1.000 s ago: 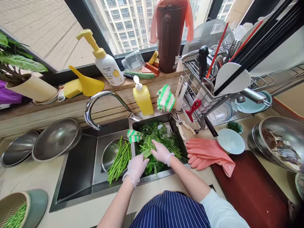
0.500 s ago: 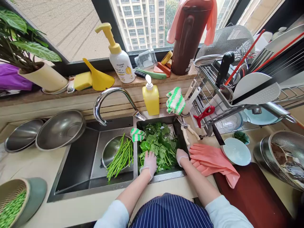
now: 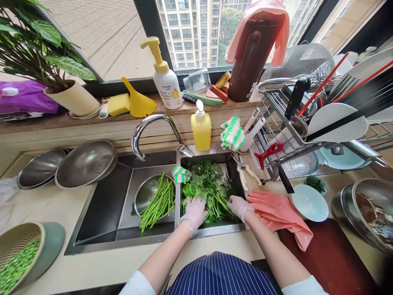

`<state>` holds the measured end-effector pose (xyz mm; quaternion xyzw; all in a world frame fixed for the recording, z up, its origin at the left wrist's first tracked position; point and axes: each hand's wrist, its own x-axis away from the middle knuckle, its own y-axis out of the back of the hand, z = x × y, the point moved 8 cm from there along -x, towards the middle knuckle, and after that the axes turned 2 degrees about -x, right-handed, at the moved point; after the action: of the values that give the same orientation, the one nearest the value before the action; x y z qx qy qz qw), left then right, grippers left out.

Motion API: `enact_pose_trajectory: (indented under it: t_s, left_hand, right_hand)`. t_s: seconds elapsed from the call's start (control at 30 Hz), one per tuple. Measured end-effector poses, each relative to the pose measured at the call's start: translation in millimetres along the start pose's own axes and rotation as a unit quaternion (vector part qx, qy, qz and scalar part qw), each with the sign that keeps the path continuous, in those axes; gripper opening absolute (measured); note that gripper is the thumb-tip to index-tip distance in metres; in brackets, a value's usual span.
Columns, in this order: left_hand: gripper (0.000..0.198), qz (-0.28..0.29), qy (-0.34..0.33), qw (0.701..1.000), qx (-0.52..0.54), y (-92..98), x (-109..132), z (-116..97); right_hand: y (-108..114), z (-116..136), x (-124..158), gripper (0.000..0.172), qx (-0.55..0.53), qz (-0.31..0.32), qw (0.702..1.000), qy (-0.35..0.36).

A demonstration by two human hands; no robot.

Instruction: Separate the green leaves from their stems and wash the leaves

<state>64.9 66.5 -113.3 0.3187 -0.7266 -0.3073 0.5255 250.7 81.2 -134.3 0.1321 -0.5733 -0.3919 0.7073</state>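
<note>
Both my hands wear thin clear gloves and reach into the right sink basin (image 3: 211, 230), which is full of leafy greens (image 3: 208, 186). My left hand (image 3: 194, 212) rests palm down on the near left part of the greens, fingers spread. At the near right of the pile, my right hand (image 3: 239, 206) has its fingers curled around some stems. A bundle of long green stalks (image 3: 158, 203) lies across a steel bowl (image 3: 146, 196) in the left basin. The tap spout (image 3: 159, 127) arches over the divider, where a green striped cloth (image 3: 181, 174) hangs.
Pink rubber gloves (image 3: 278, 213) lie on the counter right of the sink, by a pale plate (image 3: 309, 203) and a red board (image 3: 328, 254). A dish rack (image 3: 294, 123) stands behind. Steel bowls (image 3: 86, 164) sit at left; a basket of green pieces (image 3: 18, 262) sits near left.
My hands moved apart from the middle of the greens to the near edge of the pile. The right hand first went to the basin's right wall, then came back onto the stems.
</note>
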Motion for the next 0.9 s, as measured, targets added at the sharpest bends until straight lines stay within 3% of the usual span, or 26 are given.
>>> enact_pose_trajectory:
  t_s: [0.13,0.23,0.37,0.47,0.57,0.63,0.77,0.9]
  left_hand:
    - [0.047,-0.127,-0.083,0.983,0.104,42.9,11,-37]
    - [0.04,-0.173,-0.136,0.963,0.157,56.9,19,-53]
    - [0.026,-0.23,-0.154,0.944,0.183,72.8,36,-43]
    - [0.03,-0.303,-0.166,0.908,0.236,95.7,57,-21]
    - [0.036,-0.331,-0.187,0.882,0.278,114.7,79,-7]
    - [0.036,-0.318,-0.206,0.876,0.298,121.4,91,-8]
    - [0.033,-0.312,-0.247,0.872,0.286,126.0,112,-22]
    - [0.037,-0.388,-0.296,0.846,0.214,132.0,128,-33]
  right_hand:
    - [44,28,42,0.017,-0.027,-0.136,0.99,0.033]
    - [52,59,75,0.015,-0.089,-0.182,0.975,0.09]
    - [48,86,103,0.019,-0.254,-0.172,0.925,0.224]
    - [58,84,103,0.026,-0.334,-0.184,0.886,0.262]
    - [83,86,101,0.024,-0.292,-0.277,0.864,0.303]
    - [89,103,101,0.025,-0.21,-0.293,0.86,0.361]
    - [77,132,102,0.021,-0.078,-0.266,0.852,0.445]
    - [69,136,110,0.018,-0.068,-0.293,0.82,0.487]
